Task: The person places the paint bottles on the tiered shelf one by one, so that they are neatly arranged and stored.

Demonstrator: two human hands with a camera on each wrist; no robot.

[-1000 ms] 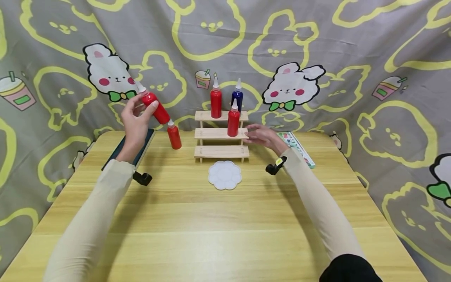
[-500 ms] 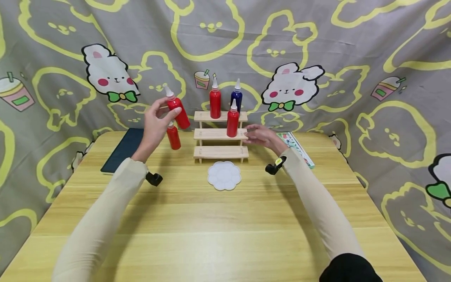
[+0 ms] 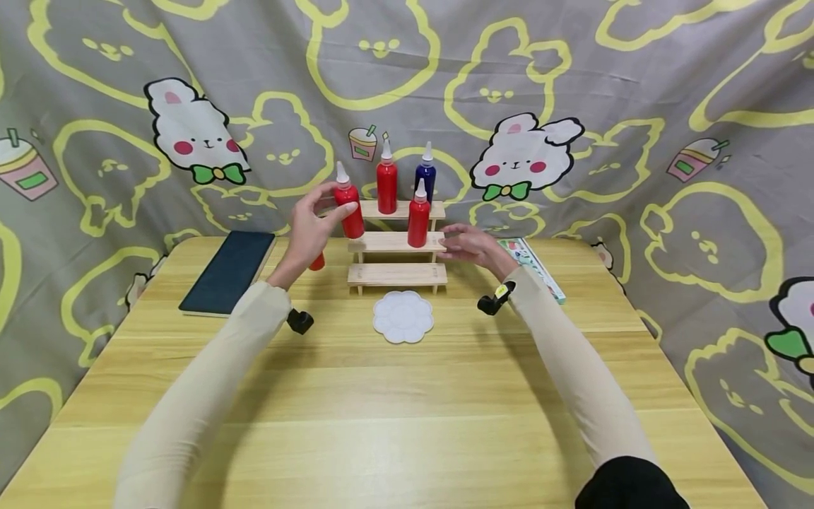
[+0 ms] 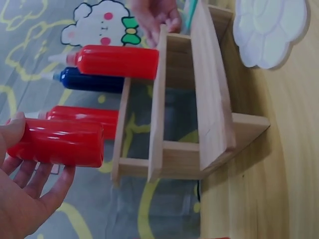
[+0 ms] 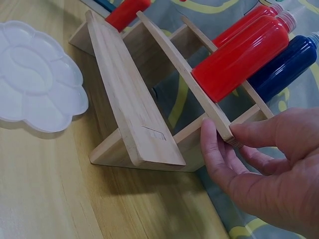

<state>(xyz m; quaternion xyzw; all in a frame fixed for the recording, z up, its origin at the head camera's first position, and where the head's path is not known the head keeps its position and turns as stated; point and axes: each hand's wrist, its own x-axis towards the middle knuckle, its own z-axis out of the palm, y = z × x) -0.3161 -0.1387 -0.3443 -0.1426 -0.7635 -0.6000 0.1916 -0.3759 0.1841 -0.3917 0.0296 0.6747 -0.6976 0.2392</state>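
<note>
Both hands are apart from each other, each gripping something near the centre of the head view. The left hand (image 3: 308, 235) holds a red squeeze bottle (image 3: 349, 212) between thumb and fingers, its white nozzle up and leaning slightly left. This bottle hangs in the air by the left end of the three-tier wooden stand (image 3: 394, 273); the left wrist view shows its base apart from the tiers. The right hand (image 3: 473, 247) pinches the right end of the middle tier (image 3: 384, 243), thumb on one face and fingers on the other.

Toward the right of that tier stands a second red bottle (image 3: 418, 225). On the top tier, a third red bottle (image 3: 386, 189) stands near the middle, and a dark blue bottle (image 3: 425, 181) to its right, partly hidden behind the second one. Another red bottle (image 3: 318, 262), mostly covered by the left hand, stands on the counter (image 3: 407, 410) left of the stand.

Just below the stand lies a white flower-shaped palette (image 3: 403, 318). At centre left is a dark-covered book (image 3: 227, 274); at centre right, a patterned flat box (image 3: 534, 270). Behind hangs a grey cartoon-print curtain (image 3: 394, 78).
</note>
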